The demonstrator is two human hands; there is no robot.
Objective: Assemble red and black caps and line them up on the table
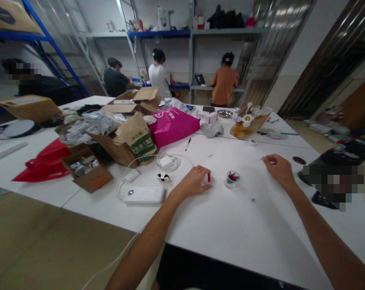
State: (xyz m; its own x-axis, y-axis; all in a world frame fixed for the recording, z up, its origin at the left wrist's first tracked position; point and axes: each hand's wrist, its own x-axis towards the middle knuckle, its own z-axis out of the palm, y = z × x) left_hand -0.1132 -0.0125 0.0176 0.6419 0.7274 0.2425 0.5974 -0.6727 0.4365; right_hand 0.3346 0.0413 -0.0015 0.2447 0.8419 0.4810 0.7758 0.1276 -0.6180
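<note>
On the white table (242,233), my left hand (192,182) curls its fingers and thumb around what looks like a small clear cup (205,179). A short red piece (209,177) shows at the cup's right side. Just to the right of that hand stands another small clear cup (231,179), holding dark and red bits. My right hand (277,169) is raised farther right, apart from both cups. Its thumb and fingertips are pinched together; whatever they hold, if anything, is too small to name. A tiny grey piece (253,200) lies between my forearms.
Left of my left hand are a white power bank (144,195), a coiled cable (176,166) and a black-and-white object (163,177). A pen (188,144), cardboard box (87,171), pink bag (176,127) and grey cloth (212,129) lie beyond. Several people sit farther back.
</note>
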